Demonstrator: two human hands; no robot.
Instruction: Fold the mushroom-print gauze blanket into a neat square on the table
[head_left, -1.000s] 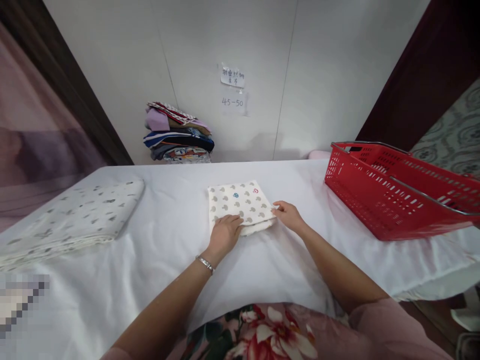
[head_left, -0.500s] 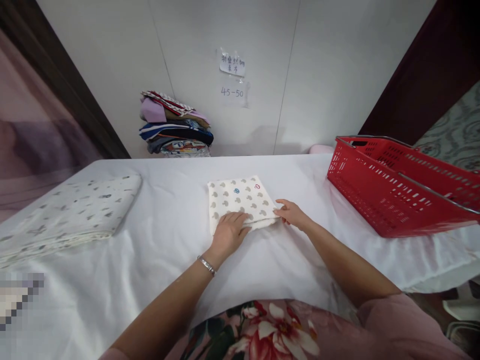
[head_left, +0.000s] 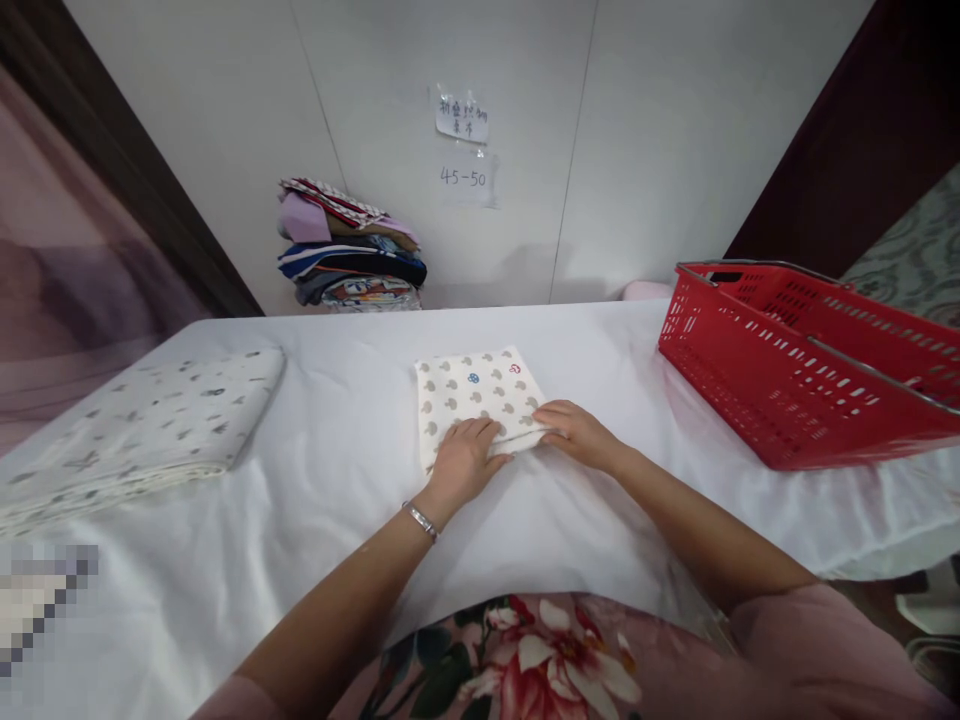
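A white cloth point(head_left: 450, 385) with grey mushroom prints, one blue and one red mushroom among them, lies folded into a small square on the table. My left hand point(head_left: 466, 462) rests on its front left part, fingers laid over the top and thumb stretched along the front edge. At the front right corner, my right hand point(head_left: 579, 435) pinches the cloth's edge, fingers above and thumb lower down. The fingertips hide parts of the front edge, where the folded layers show.
The table has a white tablecloth point(head_left: 337, 400). A larger folded cloth point(head_left: 165, 415) with a grey print lies at the left. A red basket point(head_left: 750, 385) stands at the right. Behind the table is a stack of folded fabrics point(head_left: 349, 250), below paper signs point(head_left: 463, 150) on the wall.
My right hand has moved left, further onto the cloth's right corner. My left hand stays on the front part, its thumb now reaching farther right along the edge.
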